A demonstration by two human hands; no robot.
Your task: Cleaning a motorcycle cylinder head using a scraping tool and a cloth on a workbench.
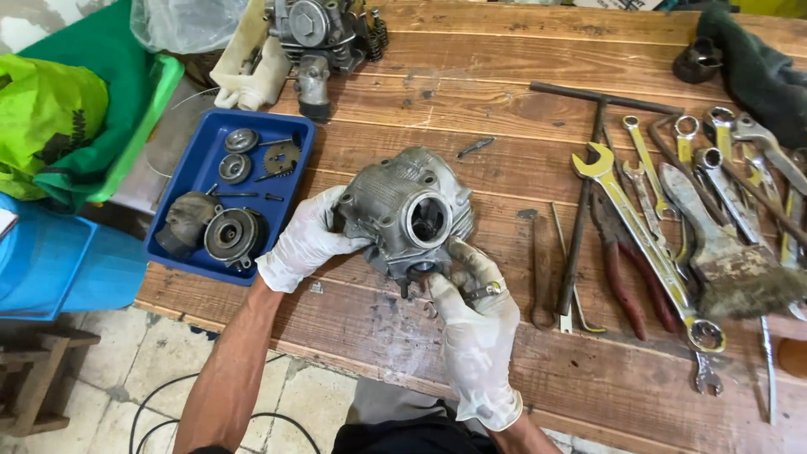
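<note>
Our left hand (304, 240), in a white glove, is closed around the left flank of the grey metal cylinder head (407, 214), fingers wrapped over its finned side and gripping it firmly. Our right hand (475, 324), gloved the same way, comes up from below with the fingers narrowly curled; thumb and forefinger pinch at the lower edge of the cylinder head, just under its round open port, and we cannot tell whether a small part sits between those fingertips. The cylinder head itself is held between both hands, near the front edge of the wooden workbench (504, 67), its round port turned up towards us. Left of the cylinder head, well within reach, a blue plastic tray (202, 160) holds gears, discs and other small dark engine parts. Beyond the cylinder head, at the far side of the bench, sits a second engine assembly (315, 38) beside a white plastic piece. A small loose metal bit (476, 147) lies just beyond the cylinder head. To the right of the cylinder head, tools are spread out: a long T-handle wrench (588, 168), red-handled pliers (626, 282), a yellow-tinted open-end spanner (643, 244), a worn brush (727, 261) and more spanners past it.
</note>
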